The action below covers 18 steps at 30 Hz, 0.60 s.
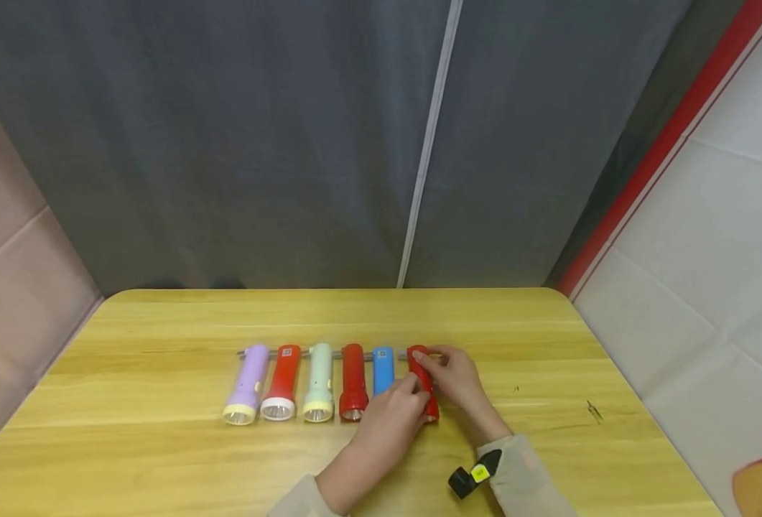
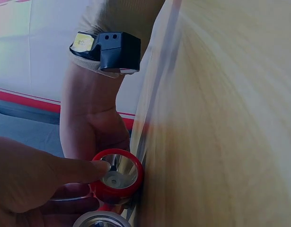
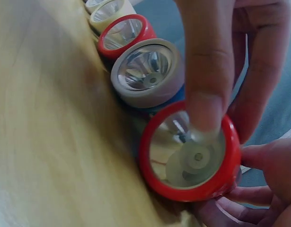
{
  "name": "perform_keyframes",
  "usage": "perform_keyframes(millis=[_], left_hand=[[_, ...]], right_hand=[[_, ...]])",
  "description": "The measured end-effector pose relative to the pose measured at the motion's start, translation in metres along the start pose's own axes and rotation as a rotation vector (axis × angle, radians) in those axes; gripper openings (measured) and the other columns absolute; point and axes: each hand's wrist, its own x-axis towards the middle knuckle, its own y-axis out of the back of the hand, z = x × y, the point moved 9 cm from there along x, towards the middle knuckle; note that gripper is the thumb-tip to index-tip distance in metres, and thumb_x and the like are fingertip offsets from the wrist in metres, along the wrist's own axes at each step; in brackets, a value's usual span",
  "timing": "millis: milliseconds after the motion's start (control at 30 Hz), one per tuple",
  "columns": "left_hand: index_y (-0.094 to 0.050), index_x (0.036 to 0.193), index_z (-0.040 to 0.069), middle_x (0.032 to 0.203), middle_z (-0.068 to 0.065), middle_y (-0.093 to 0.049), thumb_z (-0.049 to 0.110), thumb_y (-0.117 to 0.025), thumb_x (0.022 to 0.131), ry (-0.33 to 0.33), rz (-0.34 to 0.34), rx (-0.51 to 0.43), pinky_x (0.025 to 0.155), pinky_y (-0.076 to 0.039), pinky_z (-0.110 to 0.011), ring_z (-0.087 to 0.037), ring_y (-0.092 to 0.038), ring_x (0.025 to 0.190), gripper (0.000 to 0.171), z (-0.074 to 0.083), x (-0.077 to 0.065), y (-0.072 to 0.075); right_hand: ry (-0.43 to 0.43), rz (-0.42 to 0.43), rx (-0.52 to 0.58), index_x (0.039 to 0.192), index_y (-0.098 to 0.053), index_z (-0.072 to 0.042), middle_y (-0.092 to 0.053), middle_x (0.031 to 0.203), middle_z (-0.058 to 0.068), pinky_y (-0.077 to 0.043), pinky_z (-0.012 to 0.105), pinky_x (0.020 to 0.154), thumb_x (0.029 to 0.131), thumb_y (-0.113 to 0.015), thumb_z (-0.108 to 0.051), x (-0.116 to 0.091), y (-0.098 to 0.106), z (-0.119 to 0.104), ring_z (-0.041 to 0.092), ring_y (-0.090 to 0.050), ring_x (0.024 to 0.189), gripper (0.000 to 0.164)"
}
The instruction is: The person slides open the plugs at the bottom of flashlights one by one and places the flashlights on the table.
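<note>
A red flashlight at the right end of a row lies between both hands, its lens toward the near side. My left hand grips its head end; in the right wrist view the thumb lies over the lens. At the tail end my right hand holds the body between thumb and fingers. Just to the left lies a blue flashlight, its front hidden behind the left hand in the head view; its pale rim shows in the right wrist view.
Leftward in the row lie a dark red flashlight, a mint one, a red one with white rim and a purple one. A thin grey strip runs behind them on the wooden table. A grey curtain hangs behind.
</note>
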Motion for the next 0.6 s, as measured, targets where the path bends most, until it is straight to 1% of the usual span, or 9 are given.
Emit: perform_keyframes(millis=[67, 300, 467, 600], left_hand=[[-0.08, 0.095, 0.014, 0.092, 0.001, -0.065, 0.021, -0.079, 0.088, -0.001, 0.006, 0.006, 0.06, -0.055, -0.019, -0.011, -0.064, 0.078, 0.01, 0.0003, -0.0002, 0.0011], [-0.08, 0.094, 0.014, 0.092, 0.001, -0.065, 0.016, -0.077, 0.089, -0.01, 0.024, 0.048, 0.057, -0.055, -0.019, -0.011, -0.067, 0.076, 0.006, 0.0007, -0.0009, 0.0023], [-0.08, 0.093, 0.013, 0.092, 0.0, -0.066, 0.016, -0.078, 0.088, -0.006, 0.028, 0.055, 0.055, -0.054, -0.02, -0.011, -0.067, 0.073, 0.006, -0.0003, -0.0013, 0.0025], [-0.079, 0.094, 0.013, 0.093, -0.001, -0.067, 0.016, -0.078, 0.088, 0.003, 0.023, 0.053, 0.056, -0.055, -0.02, -0.011, -0.067, 0.073, 0.006, -0.0013, -0.0013, 0.0027]], right_hand=[[0.004, 0.017, -0.015, 0.12, -0.07, 0.0, -0.072, 0.092, 0.014, -0.052, 0.023, 0.059, 0.094, -0.071, -0.036, -0.0001, -0.0001, -0.0005, 0.016, -0.062, 0.071, 0.045], [0.006, 0.039, -0.032, 0.121, -0.071, -0.002, -0.073, 0.093, 0.014, -0.053, 0.024, 0.06, 0.093, -0.071, -0.037, 0.0012, -0.0031, 0.0008, 0.017, -0.062, 0.074, 0.045], [0.02, 0.046, -0.046, 0.121, -0.071, -0.001, -0.075, 0.099, 0.014, -0.058, 0.027, 0.066, 0.094, -0.07, -0.038, 0.0024, -0.0058, 0.002, 0.019, -0.066, 0.081, 0.046], [0.032, 0.055, -0.055, 0.118, -0.072, 0.0, -0.075, 0.1, 0.014, -0.058, 0.028, 0.069, 0.095, -0.07, -0.038, 0.0017, -0.0065, 0.0004, 0.02, -0.067, 0.084, 0.045]])
